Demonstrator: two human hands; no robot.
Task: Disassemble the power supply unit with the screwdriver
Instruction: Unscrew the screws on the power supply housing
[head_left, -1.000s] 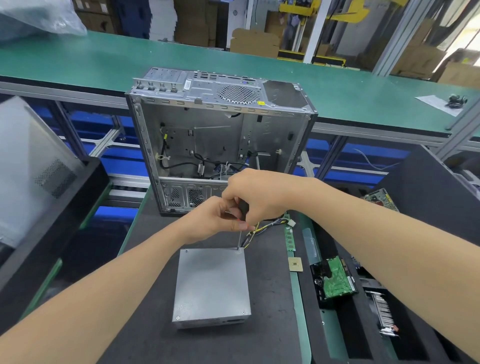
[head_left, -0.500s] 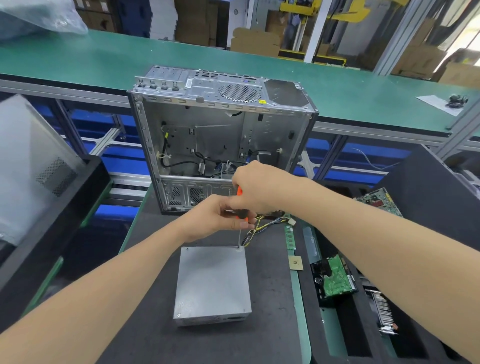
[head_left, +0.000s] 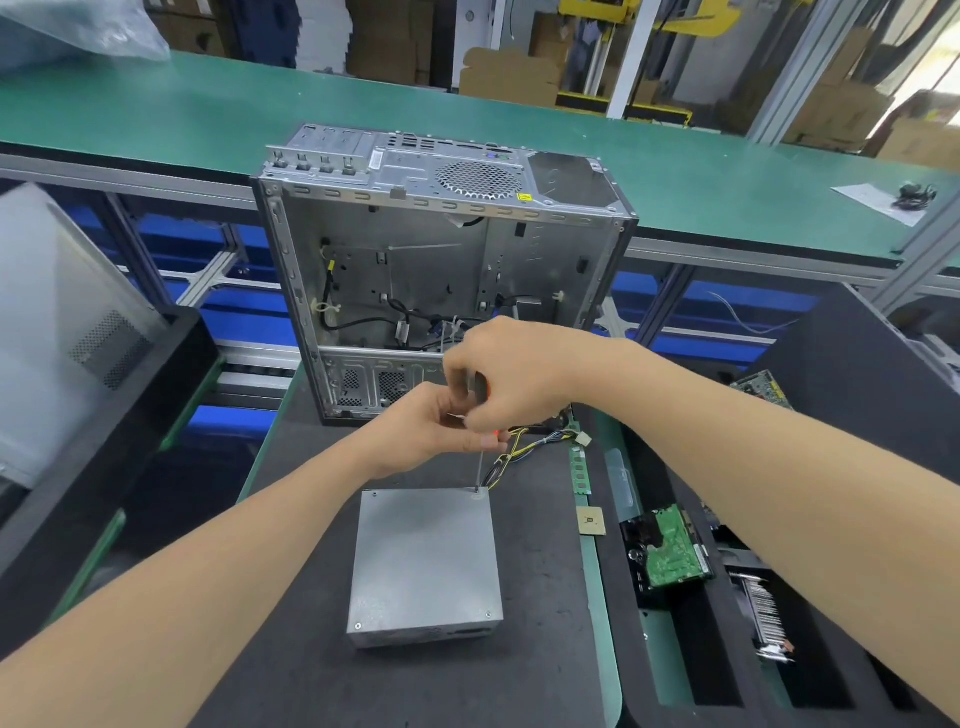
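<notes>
On the black mat (head_left: 291, 649) in front of the green bench (head_left: 208, 119), the gutted PC chassis (head_left: 431, 260) stands on end w/ its open side facing the person, out of the way at the back. The PSU (head_left: 426, 561) lies flat just in front of it, lid up so the corner screws face the tool. Its wire bundle (head_left: 519, 449) trails off the far right corner.

Right hand (head_left: 514, 374) is curled round the orange handle of the screwdriver (head_left: 479, 467) from above, prob. for downward push plus turning. Left hand (head_left: 426, 436) pinches the tool lower down, thumb and fingers closed on it, likely to keep the shaft plumb. Tip sits on the far right corner screw. Screws show at the other 3 corners, e.g. near left (head_left: 357, 626), so the lid looks fastened and the job's early.

Containers: the black bin (head_left: 130, 415) on the left holds a grey side panel (head_left: 57, 332), leaning. The black foam tray (head_left: 691, 670) on the right holds an HDD (head_left: 672, 558), PCB side up, in one slot. Nearer the right edge sits a finned part (head_left: 766, 616), poss. a heatsink. A CPU chip (head_left: 591, 521) and a RAM stick (head_left: 579, 462) lie on the green strip between mat and tray, not in any slot.
</notes>
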